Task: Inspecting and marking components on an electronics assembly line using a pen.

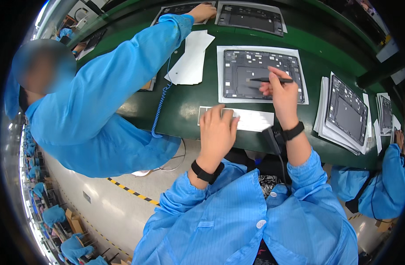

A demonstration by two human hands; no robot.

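Observation:
A dark grey tablet housing (237, 75) dotted with small white patches lies on a white sheet (221, 66) in front of me. Over its right half, my right hand (279, 90) grips slim black tweezers (284, 81), their tips pointing left just above the housing. My fingers hide part of the tool. Below the housing lies a white strip sheet (257, 120), probably of labels. My left hand (216, 132) rests on its left end, fingers stretched out and thumb apart, with nothing visibly held.
A stack of housings and white sheets (347, 110) stands to the right. Loose white paper (191, 57) lies at left, beside a coiled blue cord (160, 110). A co-worker's arm (136, 62) reaches across toward another housing at the back. A black device with a cable (271, 139) is at the table edge.

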